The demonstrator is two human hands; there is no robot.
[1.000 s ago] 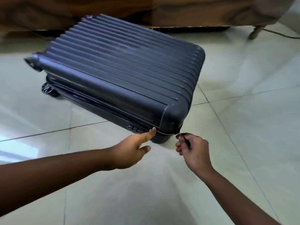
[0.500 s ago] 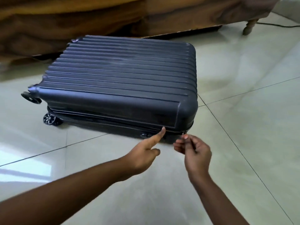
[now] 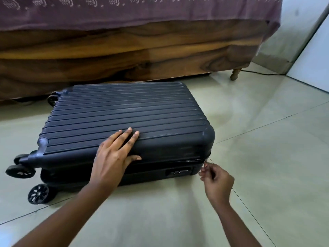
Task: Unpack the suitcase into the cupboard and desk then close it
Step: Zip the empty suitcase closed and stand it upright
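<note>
- Suitcase (image 3: 128, 125) flat on tiled floor (image 3: 267, 157), just in front of wooden bed (image 3: 124, 56), lid down.
- Left hand (image 3: 115, 154) spread flat on lid near front edge, fingers straight, pressing, gripping nothing.
- Right hand (image 3: 216, 180) pinching zip pull (image 3: 205, 162) at front right corner.
- Lock (image 3: 178, 171) on front side, just left of that corner.
- Contents hidden; cupboard and desk out of view, so unpacking unverifiable.
- Probably either first unzip or final zip-up; cannot tell which.

Dark ribbed suitcase (image 3: 128, 120) flat on tiled floor (image 3: 258, 157), left hand (image 3: 115, 154) pressing lid, right hand (image 3: 216, 180) pinching zipper pull (image 3: 205, 162)
</note>
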